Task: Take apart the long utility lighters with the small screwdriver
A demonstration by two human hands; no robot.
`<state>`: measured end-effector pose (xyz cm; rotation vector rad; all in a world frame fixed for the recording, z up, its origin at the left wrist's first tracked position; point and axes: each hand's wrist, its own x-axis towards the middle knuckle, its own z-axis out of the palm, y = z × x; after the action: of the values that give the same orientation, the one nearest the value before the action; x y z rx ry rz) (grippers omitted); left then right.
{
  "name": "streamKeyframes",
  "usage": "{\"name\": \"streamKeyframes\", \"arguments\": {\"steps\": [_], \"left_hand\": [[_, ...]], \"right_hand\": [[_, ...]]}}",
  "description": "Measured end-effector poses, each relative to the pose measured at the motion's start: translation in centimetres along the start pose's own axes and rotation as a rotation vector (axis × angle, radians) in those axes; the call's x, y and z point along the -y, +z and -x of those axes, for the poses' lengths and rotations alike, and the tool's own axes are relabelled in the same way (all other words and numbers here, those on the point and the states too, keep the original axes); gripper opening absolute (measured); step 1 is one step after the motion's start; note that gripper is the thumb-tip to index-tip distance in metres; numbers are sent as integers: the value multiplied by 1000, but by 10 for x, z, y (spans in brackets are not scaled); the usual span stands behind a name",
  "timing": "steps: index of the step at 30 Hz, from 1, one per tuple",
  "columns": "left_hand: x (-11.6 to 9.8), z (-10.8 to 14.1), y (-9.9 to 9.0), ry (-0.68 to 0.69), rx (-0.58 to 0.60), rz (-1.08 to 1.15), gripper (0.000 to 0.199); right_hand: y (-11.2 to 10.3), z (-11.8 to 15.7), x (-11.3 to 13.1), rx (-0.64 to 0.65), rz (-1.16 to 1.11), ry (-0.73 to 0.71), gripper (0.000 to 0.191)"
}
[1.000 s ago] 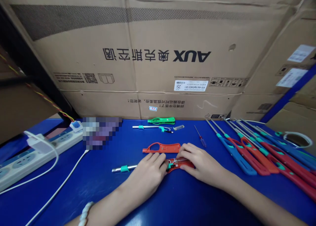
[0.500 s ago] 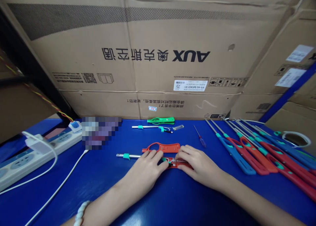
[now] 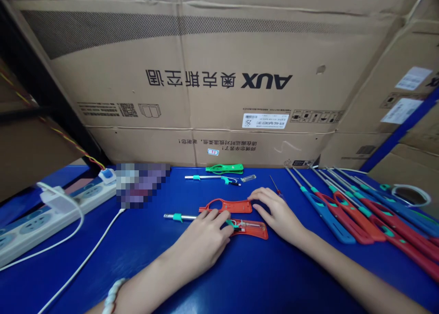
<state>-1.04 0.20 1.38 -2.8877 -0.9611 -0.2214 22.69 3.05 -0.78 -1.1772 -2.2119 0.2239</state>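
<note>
Red, open lighter handle (image 3: 255, 230).

I find my left hand (image 3: 207, 234) palm down at the near side of the orange cover (image 3: 236, 206), fingers bent, grip hidden beneath. My right hand (image 3: 276, 209) stands at the cover's right end, thumb and forefinger parted, contact unconfirmed. Both forearms slant inward toward the cover from the near side.

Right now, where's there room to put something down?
Bare blue table shows between the left forearm and right forearm, nearer than the open red handle, and between the left forearm and white cable. It's crowded at right, where long lighters overlap.
</note>
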Motion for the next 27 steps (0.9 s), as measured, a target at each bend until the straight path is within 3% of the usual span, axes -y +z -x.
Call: {"name": "streamKeyframes", "arguments": {"steps": [5, 12, 17, 23, 27], "left_hand": [[0, -1, 0, 11, 8, 31, 16], [-2, -1, -3, 19, 17, 32, 15], [4, -1, -2, 0, -97, 91, 13], [25, -4, 7, -147, -238, 90, 22], [37, -5, 10, -177, -230, 103, 18]], "right_hand": [[10, -3, -13, 34, -68, 54, 24], [12, -6, -12, 129, -9, 107, 24], [11, -5, -15, 88, -27, 115, 19], [12, -4, -16, 32, 20, 112, 17], [11, -4, -12, 24, 77, 84, 13]]}}
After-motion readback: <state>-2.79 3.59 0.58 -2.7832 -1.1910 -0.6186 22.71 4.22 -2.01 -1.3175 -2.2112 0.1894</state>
